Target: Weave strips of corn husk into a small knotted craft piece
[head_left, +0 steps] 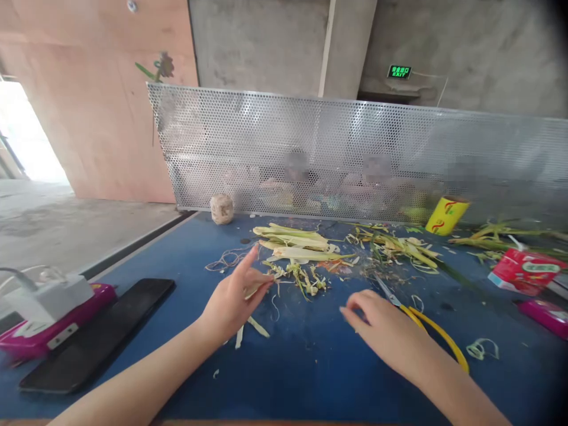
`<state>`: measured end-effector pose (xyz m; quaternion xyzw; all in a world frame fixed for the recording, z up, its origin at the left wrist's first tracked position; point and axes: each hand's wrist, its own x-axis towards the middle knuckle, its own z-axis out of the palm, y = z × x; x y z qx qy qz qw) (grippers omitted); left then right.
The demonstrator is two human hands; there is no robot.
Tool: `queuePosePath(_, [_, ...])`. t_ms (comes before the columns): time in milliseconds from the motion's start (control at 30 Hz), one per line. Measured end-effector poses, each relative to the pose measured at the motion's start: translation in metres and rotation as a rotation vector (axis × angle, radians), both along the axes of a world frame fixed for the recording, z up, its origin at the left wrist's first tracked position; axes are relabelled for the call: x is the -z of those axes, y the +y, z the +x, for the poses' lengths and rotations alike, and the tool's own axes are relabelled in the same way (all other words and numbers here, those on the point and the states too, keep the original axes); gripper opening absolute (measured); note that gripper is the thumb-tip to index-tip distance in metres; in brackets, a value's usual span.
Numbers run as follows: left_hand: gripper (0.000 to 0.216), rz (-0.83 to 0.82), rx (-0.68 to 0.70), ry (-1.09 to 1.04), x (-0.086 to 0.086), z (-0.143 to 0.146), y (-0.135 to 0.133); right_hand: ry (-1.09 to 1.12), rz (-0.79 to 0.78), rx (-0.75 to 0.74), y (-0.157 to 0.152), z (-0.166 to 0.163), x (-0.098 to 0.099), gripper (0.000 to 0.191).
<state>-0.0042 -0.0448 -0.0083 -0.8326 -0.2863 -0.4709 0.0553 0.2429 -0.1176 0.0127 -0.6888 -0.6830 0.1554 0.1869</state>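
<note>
My left hand is raised over the blue table, index finger pointing up, the thumb and other fingers pinched around what looks like a small pale plant strip. To the right, my right hand hovers low with curled fingers and a gap at the thumb; nothing shows in it. Beyond my left hand lie pale green peeled stalks and a small heap of knotted plant pieces. Loose strips rest below that hand. Scissors with yellow handles lie beside my right hand, partly covered by it.
A perforated metal screen stands along the table's far side. A twine ball, yellow roll, plant scraps and red drink carton sit before it. At left are a black phone and purple power strip.
</note>
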Motion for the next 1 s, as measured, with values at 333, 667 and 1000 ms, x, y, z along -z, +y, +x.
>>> queuePosePath(333, [0.059, -0.424, -0.054, -0.075, -0.001, 0.001, -0.004, -0.656, -0.073, 0.319, -0.01, 0.081, 0.048, 0.021])
queuePosePath(667, [0.056, -0.505, -0.013, -0.052, -0.005, 0.008, -0.004, -0.487, -0.256, 0.398, -0.02, 0.082, 0.042, 0.019])
queuePosePath(1000, [0.052, -0.433, 0.009, 0.018, -0.004, 0.008, -0.008, -0.573, -0.259, 0.552, 0.0, 0.063, 0.03, 0.025])
